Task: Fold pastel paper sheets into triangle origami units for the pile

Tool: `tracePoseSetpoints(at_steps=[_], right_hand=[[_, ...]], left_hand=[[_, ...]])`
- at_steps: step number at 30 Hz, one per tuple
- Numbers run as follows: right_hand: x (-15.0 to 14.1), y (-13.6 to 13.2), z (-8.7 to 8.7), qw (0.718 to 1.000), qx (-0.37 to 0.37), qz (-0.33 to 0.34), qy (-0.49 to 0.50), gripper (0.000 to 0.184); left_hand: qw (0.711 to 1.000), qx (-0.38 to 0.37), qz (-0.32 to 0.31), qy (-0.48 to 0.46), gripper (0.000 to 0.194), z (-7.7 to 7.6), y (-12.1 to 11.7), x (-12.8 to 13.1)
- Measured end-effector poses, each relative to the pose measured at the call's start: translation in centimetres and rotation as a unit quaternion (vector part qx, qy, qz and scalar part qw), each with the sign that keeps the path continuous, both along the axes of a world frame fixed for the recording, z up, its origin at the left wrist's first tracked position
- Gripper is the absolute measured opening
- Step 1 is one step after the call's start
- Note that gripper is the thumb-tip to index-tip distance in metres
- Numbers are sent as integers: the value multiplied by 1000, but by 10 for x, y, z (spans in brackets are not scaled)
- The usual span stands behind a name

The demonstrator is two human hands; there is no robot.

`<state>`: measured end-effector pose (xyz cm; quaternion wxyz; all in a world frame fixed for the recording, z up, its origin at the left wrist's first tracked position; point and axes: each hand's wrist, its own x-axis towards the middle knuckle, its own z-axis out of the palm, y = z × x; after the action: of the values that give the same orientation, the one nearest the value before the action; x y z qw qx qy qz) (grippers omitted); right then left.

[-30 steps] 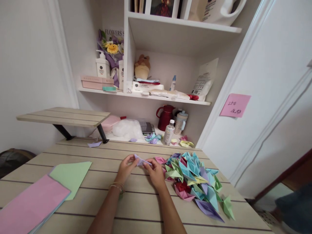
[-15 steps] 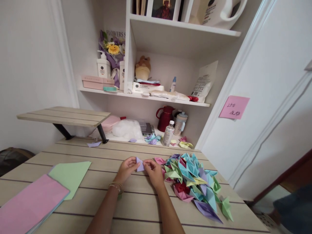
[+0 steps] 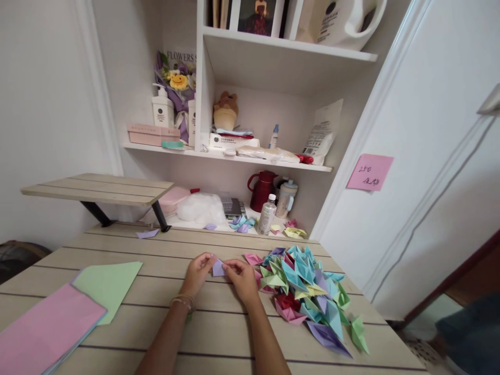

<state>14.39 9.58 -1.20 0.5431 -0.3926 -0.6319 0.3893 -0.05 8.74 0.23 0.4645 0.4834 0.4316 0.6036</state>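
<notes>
I can see a small piece of purple paper [image 3: 218, 268] between the person's two hands, over the middle of the tabletop [image 3: 219, 333]. The left hand [image 3: 198, 272] pinches it near its upper left corner with the thumb and a finger. The right hand [image 3: 240, 277] pinches its right side. I can't tell if the bottom of the paper touches the wood.

The paper looks very light, so I think it needs almost no push. It is probably thin and a bit stiff, good at keeping a crease, but easy to bend or rip if pulled hard. It doesn't look slippery. The best place to hold it seems to be the edges and corners, with soft fingertips, so the flat part doesn't get squashed.

A second ago the purple paper was long and pointy, stretched from one hand to the other. Now it shows as a small, boxy piece, and the fingers sit closer together. The heap of folded paper shapes [image 3: 300, 278] beside the right hand looks the same, and so does the pink paper [image 3: 54, 325] on the left.
</notes>
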Motion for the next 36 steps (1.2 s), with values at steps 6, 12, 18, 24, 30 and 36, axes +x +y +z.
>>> tracePoseSetpoints(at_steps=[6,12,18,24,30,36], right_hand=[[2,-1,6,997,64,-48,2,13],[4,-1,8,997,53,-51,12,14],[3,-1,6,997,50,-52,-9,18],[2,-1,2,997,53,-50,-34,20],[1,-1,0,991,70,-60,-93,19],[2,-1,0,990,86,-76,-87,18]], left_hand=[[992,-24,112,45,33,-5,-1,4],[999,-28,25,5,32,-7,-1,6],[1000,-8,9,-3,34,-10,2,7],[1000,-7,10,0,36,-12,3,5],[1000,1,13,9,36,-14,4,5],[999,7,15,36,33,-15,3,4]])
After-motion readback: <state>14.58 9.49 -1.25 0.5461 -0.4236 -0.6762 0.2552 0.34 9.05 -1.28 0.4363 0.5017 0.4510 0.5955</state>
